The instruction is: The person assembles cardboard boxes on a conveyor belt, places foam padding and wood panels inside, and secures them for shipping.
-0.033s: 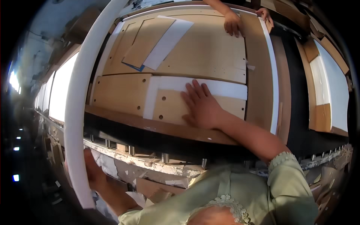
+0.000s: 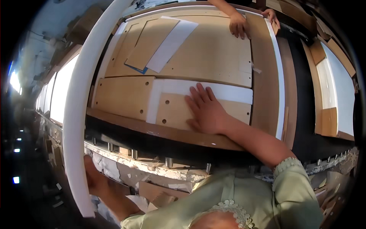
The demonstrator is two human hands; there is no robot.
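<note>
My left hand grips a long, curved-looking white foam strip that stands along the left side; the strip hides some of its fingers. My right hand lies with fingers spread on a light wood-coloured panel with round holes. Its fingertips touch a white foam piece along that panel's far edge. To the left is another drilled panel. Beyond them lies a larger panel, topped by a thin board and a white strip. All sit within an open cardboard carton.
Across the carton, a co-worker's hand rests on the large panel, and another hand holds the far right corner. The carton sits on a black belt above metal rollers. Another carton stands at right. Cardboard scraps lie below.
The foam strip's lower end and my left hand have shifted very slightly down and left. My right hand stays on the panel; the whole view has moved a little.
</note>
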